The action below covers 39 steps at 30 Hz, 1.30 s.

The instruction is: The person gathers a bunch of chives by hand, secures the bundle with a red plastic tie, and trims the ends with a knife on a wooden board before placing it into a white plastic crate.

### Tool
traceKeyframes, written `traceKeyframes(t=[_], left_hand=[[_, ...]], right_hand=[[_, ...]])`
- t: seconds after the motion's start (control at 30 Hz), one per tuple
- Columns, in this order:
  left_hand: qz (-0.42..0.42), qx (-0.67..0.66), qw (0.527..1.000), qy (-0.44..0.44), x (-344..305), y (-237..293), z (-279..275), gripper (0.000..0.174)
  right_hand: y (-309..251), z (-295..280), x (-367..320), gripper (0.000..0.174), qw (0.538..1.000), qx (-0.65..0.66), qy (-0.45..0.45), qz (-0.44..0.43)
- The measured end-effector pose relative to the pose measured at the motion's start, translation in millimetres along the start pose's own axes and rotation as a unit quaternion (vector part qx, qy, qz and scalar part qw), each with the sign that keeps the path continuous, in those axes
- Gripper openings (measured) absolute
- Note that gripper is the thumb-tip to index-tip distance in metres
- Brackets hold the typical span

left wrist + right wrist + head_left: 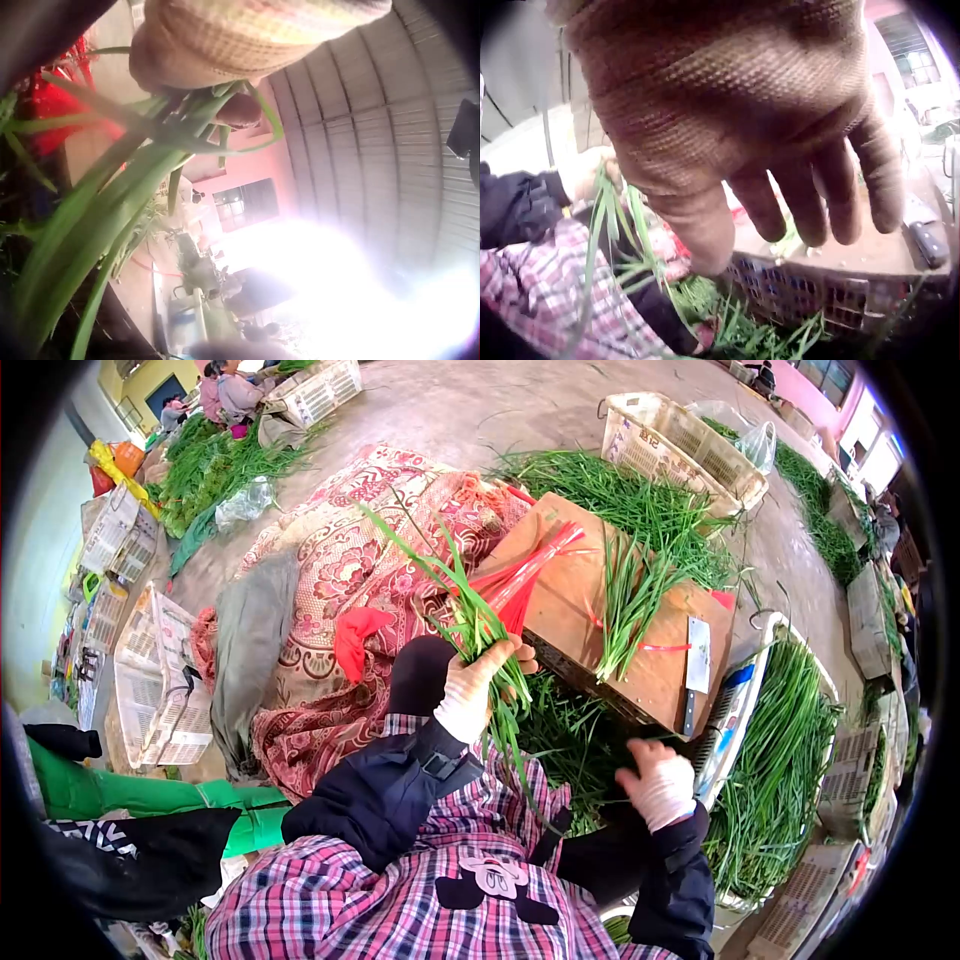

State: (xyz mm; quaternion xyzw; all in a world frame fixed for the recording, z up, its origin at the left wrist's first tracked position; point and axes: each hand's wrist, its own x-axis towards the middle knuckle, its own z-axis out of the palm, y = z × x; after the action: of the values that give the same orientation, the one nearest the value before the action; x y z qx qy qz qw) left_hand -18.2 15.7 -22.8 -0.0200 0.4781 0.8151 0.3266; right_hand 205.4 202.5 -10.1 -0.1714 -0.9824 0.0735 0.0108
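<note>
My left hand (490,670) grips a loose bunch of chives (458,605) over my lap. In the left wrist view, long green leaves (97,202) run down and out of that hand. My right hand (655,775) holds nothing and hovers by the near edge of the cutting board (662,685); its fingers (821,199) are spread and relaxed. On the board lie a bundle of chives (625,610), red plastic ties (530,572) and a cleaver (698,655) with a black handle (928,246).
A crate supports the board. To the right, a white basket (728,725) is full of chives. More chives (590,480) are heaped behind, beside a pale crate (655,455). A patterned red cloth (345,560) covers the left side, near another crate (160,695). People sit far back.
</note>
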Motion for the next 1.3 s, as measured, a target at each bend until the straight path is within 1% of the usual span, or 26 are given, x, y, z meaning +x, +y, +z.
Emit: traceKeyframes(t=[0.07, 0.13, 0.2, 0.27, 0.3, 0.33, 0.4, 0.47, 0.53, 0.6, 0.67, 0.73, 0.77, 0.8, 0.87, 0.9, 0.93, 0.97, 1.0, 1.07, 1.13, 1.2, 1.27, 1.3], left_hand=[[-0.035, -0.025, 0.999, 0.006, -3.0, 0.7, 4.7, 0.024], [-0.046, -0.043, 0.998, 0.004, -1.1, -5.1, 4.2, 0.025], [-0.063, -0.049, 0.997, 0.013, -1.1, -8.7, 6.1, 0.022], [-0.064, -0.059, 0.996, 0.008, -1.8, -12.6, 5.7, 0.022], [-0.065, -0.063, 0.996, 0.005, -2.3, -14.5, 5.9, 0.022], [-0.071, -0.061, 0.996, 0.004, -3.7, -15.5, 6.5, 0.022], [-0.082, -0.059, 0.995, 0.0, -7.0, -15.9, 7.9, 0.023], [-0.086, -0.069, 0.994, -0.004, -5.2, -22.2, 5.3, 0.022], [-0.103, -0.054, 0.993, 0.01, -5.7, -18.7, 5.1, 0.022], [-0.089, -0.063, 0.994, 0.013, -0.8, -19.6, -2.0, 0.022], [-0.074, -0.065, 0.995, 0.032, 3.2, -17.3, -4.7, 0.021], [-0.048, -0.077, 0.995, 0.029, 7.1, -11.7, -10.2, 0.021], [-0.033, -0.047, 0.998, 0.03, 11.2, -9.1, -16.2, 0.022], [-0.028, -0.072, 0.996, 0.035, 19.1, -14.4, -24.0, 0.023], [-0.019, -0.069, 0.997, 0.029, 24.0, -13.5, -30.8, 0.022], [-0.02, -0.086, 0.995, 0.045, 26.5, -14.8, -30.7, 0.022], [-0.02, -0.1, 0.993, 0.064, 28.2, -15.1, -30.0, 0.021], [-0.031, -0.091, 0.992, 0.085, 26.9, -14.2, -29.6, 0.02], [-0.034, -0.088, 0.992, 0.085, 26.4, -15.9, -29.0, 0.02], [-0.036, -0.074, 0.994, 0.074, 21.0, -19.2, -23.5, 0.021], [-0.049, -0.046, 0.995, 0.068, 13.1, -19.0, -13.1, 0.025], [-0.061, -0.043, 0.997, 0.036, 12.1, -25.1, -10.0, 0.025], [-0.065, -0.032, 0.997, 0.021, 8.1, -27.0, -3.9, 0.024], [-0.072, -0.012, 0.997, 0.025, 3.4, -24.2, 2.0, 0.024]], right_hand=[[-25.2, -26.7, 19.6, 0.017, 0.984, 0.157, 0.077, 0.02], [-55.7, -37.4, 30.1, 0.008, 0.951, 0.283, 0.125, 0.018], [-77.5, -26.5, 36.7, 0.01, 0.952, 0.261, 0.157, -0.03], [-88.0, -9.5, 45.9, 0.016, 0.973, 0.154, 0.165, -0.048], [-90.2, -2.4, 51.1, 0.023, 0.977, 0.126, 0.165, -0.052], [-92.6, 3.0, 56.1, 0.026, 0.981, 0.115, 0.148, -0.048], [-96.7, 8.6, 62.8, 0.027, 0.984, 0.11, 0.125, -0.057], [-95.2, 18.8, 65.6, 0.024, 0.982, 0.104, 0.131, -0.085], [-92.9, 18.5, 63.6, 0.02, 0.977, 0.149, 0.132, -0.079], [-89.8, 8.9, 54.6, 0.015, 0.964, 0.236, 0.116, -0.038], [-73.8, -3.3, 37.9, 0.009, 0.953, 0.302, 0.02, 0.003], [-47.9, -20.4, 21.7, 0.01, 0.917, 0.393, -0.056, 0.03], [-34.0, -34.2, 12.9, 0.012, 0.887, 0.445, -0.065, 0.106], [-18.6, -46.3, 3.6, 0.014, 0.849, 0.49, -0.07, 0.182], [14.9, -61.0, -15.7, 0.019, 0.77, 0.581, 0.077, 0.251], [28.3, -64.5, -19.1, 0.019, 0.727, 0.629, 0.167, 0.219], [38.5, -64.3, -19.3, 0.02, 0.672, 0.671, 0.254, 0.182], [46.6, -63.5, -13.2, 0.022, 0.653, 0.67, 0.302, 0.184], [42.8, -67.2, -0.7, 0.022, 0.627, 0.666, 0.351, 0.2], [29.6, -66.5, 32.7, 0.022, 0.647, 0.597, 0.383, 0.28], [26.5, -41.3, 63.1, 0.021, 0.688, 0.565, 0.344, 0.298], [28.2, 1.3, 94.5, 0.021, 0.682, 0.598, 0.278, 0.318], [39.6, 63.8, 119.0, 0.02, 0.645, 0.652, 0.233, 0.324], [41.5, 90.6, 125.9, 0.02, 0.669, 0.613, 0.236, 0.346]])
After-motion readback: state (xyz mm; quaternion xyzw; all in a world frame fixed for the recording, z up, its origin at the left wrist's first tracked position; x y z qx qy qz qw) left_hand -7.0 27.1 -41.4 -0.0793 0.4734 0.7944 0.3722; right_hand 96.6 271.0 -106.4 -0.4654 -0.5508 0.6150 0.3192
